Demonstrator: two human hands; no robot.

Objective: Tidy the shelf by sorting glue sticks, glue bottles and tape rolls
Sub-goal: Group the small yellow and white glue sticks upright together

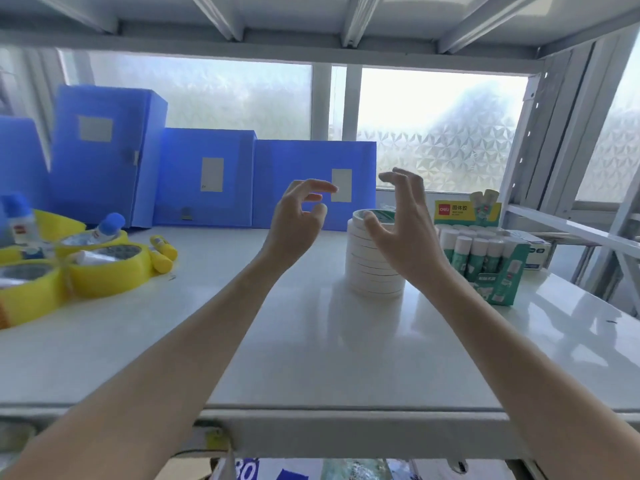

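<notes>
A tall stack of white tape rolls (370,268) stands on the white shelf (277,341), right of centre. My right hand (398,223) hovers just in front of the stack's top, fingers loosely curved, holding nothing. To the left of the stack, my left hand (298,216) is raised over the shelf, empty, with relaxed curled fingers. A green display box of glue sticks (485,258) sits right of the stack. At the far left lie yellow tape rolls (100,271), blue-capped glue bottles (104,228) and yellow glue sticks (162,252) in a jumble.
Blue file boxes (207,178) line the back of the shelf against a frosted window. A metal upright (554,150) bounds the right side and a shelf frame runs overhead. Bare shelf surface lies between the yellow rolls and the white stack.
</notes>
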